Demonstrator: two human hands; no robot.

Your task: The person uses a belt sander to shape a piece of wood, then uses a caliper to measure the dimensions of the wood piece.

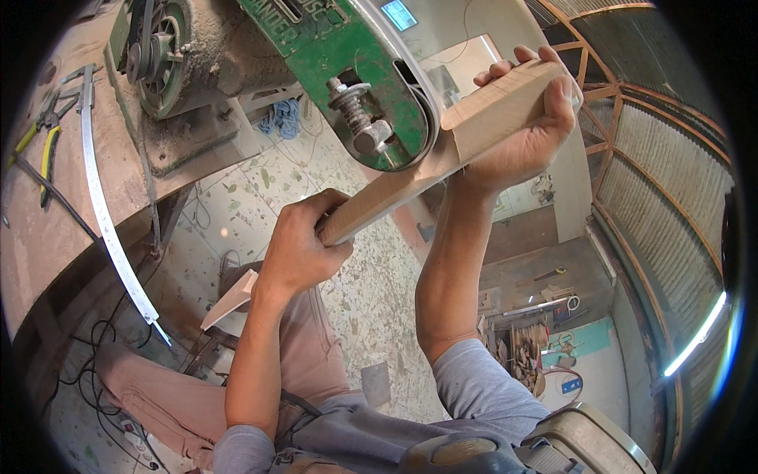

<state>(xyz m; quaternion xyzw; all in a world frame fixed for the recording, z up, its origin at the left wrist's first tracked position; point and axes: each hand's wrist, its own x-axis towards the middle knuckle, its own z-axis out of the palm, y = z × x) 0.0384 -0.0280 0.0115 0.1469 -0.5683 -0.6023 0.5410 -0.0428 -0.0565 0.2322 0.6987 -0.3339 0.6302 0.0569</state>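
Observation:
A shaped wooden piece [387,195] with a notch in its side slants across the middle, raised in both hands. Its lower left end is gripped by my left hand [298,243], thumb and fingers around it. At the upper right, my right hand [545,118] wraps the wider end, fingers curled over its far side. The notch lies against or very close to the rounded end of a green belt sander [347,87]; contact cannot be told for certain. A spring and bolt [359,118] show on the sander's side.
On the workbench [47,245] at left lie a long metal caliper [99,182] and yellow-handled pliers [49,150]. A dusty motor with pulley [162,55] stands behind. Another pale wood piece [229,300] is beside my left forearm. Black cables [99,387] tangle on the floor.

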